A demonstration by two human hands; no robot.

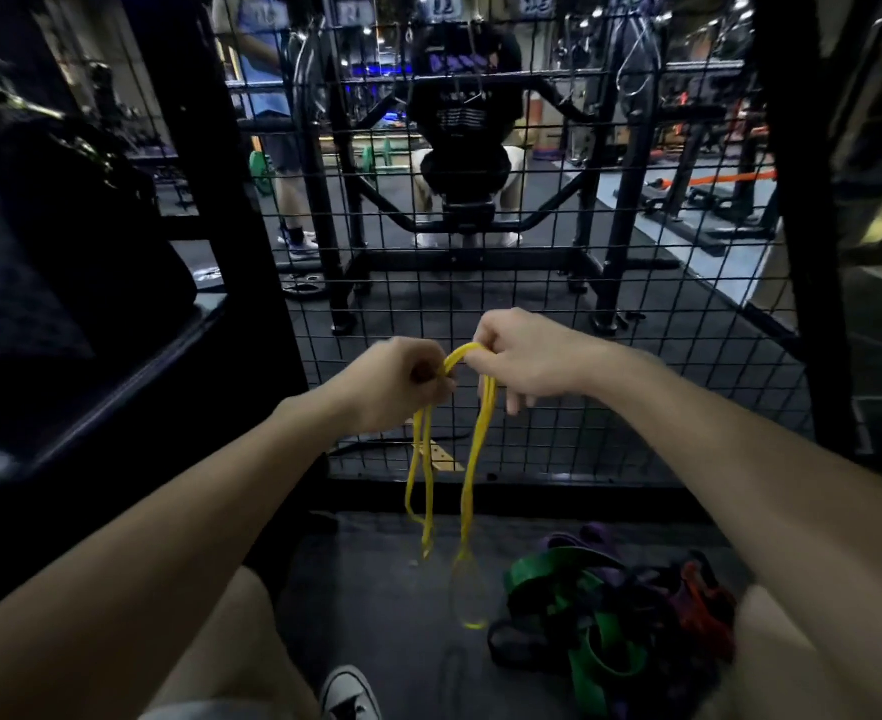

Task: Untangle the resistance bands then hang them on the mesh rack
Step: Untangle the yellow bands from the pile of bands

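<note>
A thin yellow resistance band (472,459) hangs in long loops from both my hands, its lowest loop reaching the floor. My left hand (397,381) grips one part of it in a fist. My right hand (527,356) pinches the top bend of the band between thumb and fingers. Both hands are held close together in front of the black mesh rack (636,304). A tangled pile of green, purple, red and black bands (610,610) lies on the floor at the lower right.
Thick black posts (231,210) frame the mesh on both sides. Behind the mesh a person sits on a gym machine (464,163) and another stands to the left. My shoe (350,693) and knees are at the bottom edge.
</note>
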